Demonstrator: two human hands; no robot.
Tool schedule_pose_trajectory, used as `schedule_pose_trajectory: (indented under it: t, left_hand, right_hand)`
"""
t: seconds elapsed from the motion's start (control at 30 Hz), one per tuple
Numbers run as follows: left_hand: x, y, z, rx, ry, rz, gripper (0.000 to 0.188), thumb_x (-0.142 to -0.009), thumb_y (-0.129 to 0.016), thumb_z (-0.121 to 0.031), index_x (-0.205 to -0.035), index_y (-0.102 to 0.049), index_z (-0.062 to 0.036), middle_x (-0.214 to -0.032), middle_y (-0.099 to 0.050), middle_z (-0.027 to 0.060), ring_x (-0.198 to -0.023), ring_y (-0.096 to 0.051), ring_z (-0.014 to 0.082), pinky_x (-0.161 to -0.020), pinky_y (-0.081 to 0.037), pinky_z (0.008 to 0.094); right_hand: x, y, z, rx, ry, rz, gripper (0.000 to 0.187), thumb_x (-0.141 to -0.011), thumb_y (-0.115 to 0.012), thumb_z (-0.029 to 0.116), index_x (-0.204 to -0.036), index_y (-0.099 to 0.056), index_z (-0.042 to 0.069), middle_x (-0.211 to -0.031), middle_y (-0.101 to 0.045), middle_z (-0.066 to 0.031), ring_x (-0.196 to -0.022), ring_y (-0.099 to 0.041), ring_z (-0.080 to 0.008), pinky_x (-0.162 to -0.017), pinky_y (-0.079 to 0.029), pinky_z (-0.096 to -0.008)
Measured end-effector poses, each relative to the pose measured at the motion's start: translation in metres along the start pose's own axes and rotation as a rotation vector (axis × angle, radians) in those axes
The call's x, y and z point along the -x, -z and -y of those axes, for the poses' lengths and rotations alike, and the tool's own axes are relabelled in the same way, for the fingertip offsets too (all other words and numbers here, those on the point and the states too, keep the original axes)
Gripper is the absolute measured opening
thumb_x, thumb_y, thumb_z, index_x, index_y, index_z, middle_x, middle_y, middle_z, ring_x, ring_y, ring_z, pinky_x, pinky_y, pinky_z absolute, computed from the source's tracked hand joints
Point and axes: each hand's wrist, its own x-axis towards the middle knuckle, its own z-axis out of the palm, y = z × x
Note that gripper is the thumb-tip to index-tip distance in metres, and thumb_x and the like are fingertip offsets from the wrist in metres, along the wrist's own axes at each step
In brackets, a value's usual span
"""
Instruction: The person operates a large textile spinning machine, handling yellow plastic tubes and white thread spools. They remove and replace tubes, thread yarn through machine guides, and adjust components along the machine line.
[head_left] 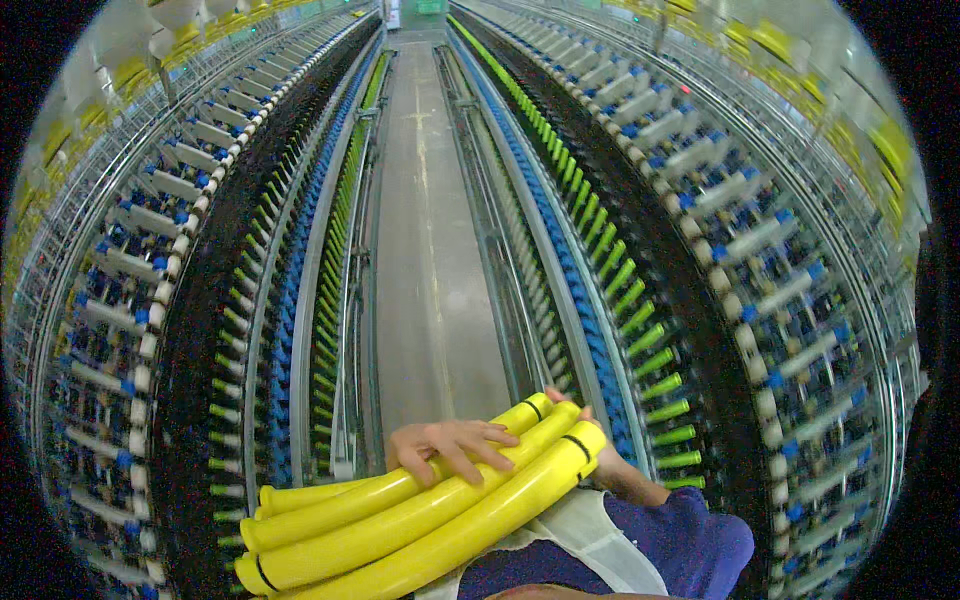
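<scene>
Three long yellow tubes [420, 515] are lying bundled across the person's front, and their shared long axis is running from the lower left up toward the right, ending in black-banded tips near the middle of the view. Going from the left: a tall spinning frame [150, 300] is curving away down the aisle, carrying rows of white bobbins with blue ends and, lower, a line of green pegs. Next, the left ends of the tubes are sticking out past the body, low and free of either hand. Further right, the left hand [450, 447] is resting on top of the bundle, fingers spread wide and draped over the upper two tubes, pressing rather than closing round them. Behind it, the grey aisle floor [430, 250] is stretching straight ahead. Right again, the right hand [590, 455] is lying mostly hidden beneath the tubes' banded ends; only fingertips and a wrist are showing, so I cannot tell how far it is closed, though it is touching the tubes from below. Its purple sleeve [690, 540] is coming in from the lower edge. Farthest right, a second spinning frame [760, 290] is mirroring the first, with green pegs [640, 330] standing just beside the tube tips.
</scene>
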Motion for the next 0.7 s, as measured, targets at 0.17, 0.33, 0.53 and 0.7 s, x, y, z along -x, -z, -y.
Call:
schedule_pose_trajectory:
  t: [0.17,0.33,0.53,0.7]
  left_hand:
    - [0.091,0.178,0.021,-0.032,-0.114,-0.112,0.054,-0.084,-0.052,-0.045,-0.122,-0.058,-0.0078,-0.135,-0.042,0.0253,-0.133,-0.022,0.0478,-0.107,-0.001,0.0596]
    - [0.127,0.408,0.002,-0.012,-0.111,-0.047,0.059,-0.084,-0.056,-0.048,-0.123,-0.056,-0.0045,-0.133,-0.042,0.0286,-0.134,-0.02,0.048,-0.106,0.0,0.0587]
    - [0.171,0.666,0.053,0.306,-0.328,0.059,0.064,-0.086,-0.045,-0.057,-0.115,-0.062,-0.0026,-0.127,-0.05,0.0255,-0.133,-0.021,0.048,-0.106,0.002,0.0597]
    - [0.241,0.855,0.084,0.101,-0.118,0.148,0.063,-0.087,-0.042,-0.058,-0.114,-0.063,-0.0043,-0.128,-0.05,0.023,-0.129,-0.03,0.0485,-0.106,0.003,0.0605]
  right_hand:
    - [-0.216,-0.017,0.065,0.398,-0.06,-0.098,0.046,-0.099,-0.036,0.036,-0.135,-0.041,0.008,-0.126,-0.053,-0.007,-0.109,-0.054,-0.0158,-0.094,-0.044,-0.0306]
    - [-0.395,-0.059,0.15,0.665,0.091,-0.069,0.054,-0.099,-0.028,0.042,-0.138,-0.034,0.004,-0.134,-0.045,-0.0096,-0.122,-0.044,-0.0188,-0.104,-0.032,-0.0327]
    - [-0.601,-0.063,0.235,0.703,0.23,-0.068,0.052,-0.099,-0.037,0.032,-0.14,-0.028,0.003,-0.14,-0.039,-0.0111,-0.129,-0.036,-0.0214,-0.107,-0.027,-0.0327]
    - [-0.808,-0.038,0.3,0.822,0.383,-0.023,0.05,-0.098,-0.041,0.028,-0.139,-0.03,0.002,-0.14,-0.038,-0.0118,-0.13,-0.035,-0.0216,-0.108,-0.026,-0.0327]
